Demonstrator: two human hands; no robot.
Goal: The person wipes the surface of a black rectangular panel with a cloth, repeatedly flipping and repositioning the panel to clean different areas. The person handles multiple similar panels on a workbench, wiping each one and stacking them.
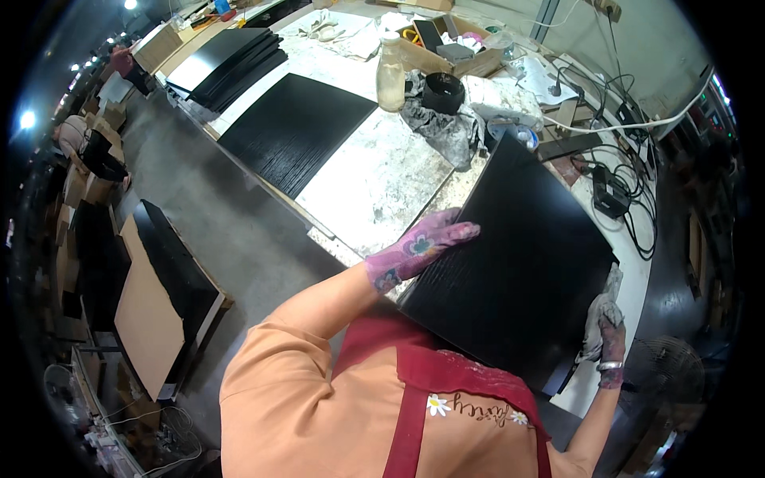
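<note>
A black panel with a glossy wood-grain face lies before me at the table's near side, turned at an angle. My left hand, in a purple flowered glove, grips its left edge, with the fingers over the top face. At the panel's right edge, my right hand is closed around a crumpled grey rag that touches the edge. That hand also wears a patterned glove, partly covered by the rag. Another black panel lies flat farther off on the white table.
A stack of black panels sits at the far left. Toward the back are a bottle of clear liquid, a black bowl, dirty rags and a cluttered box. Cables with a black adapter lie right. Two people work at left.
</note>
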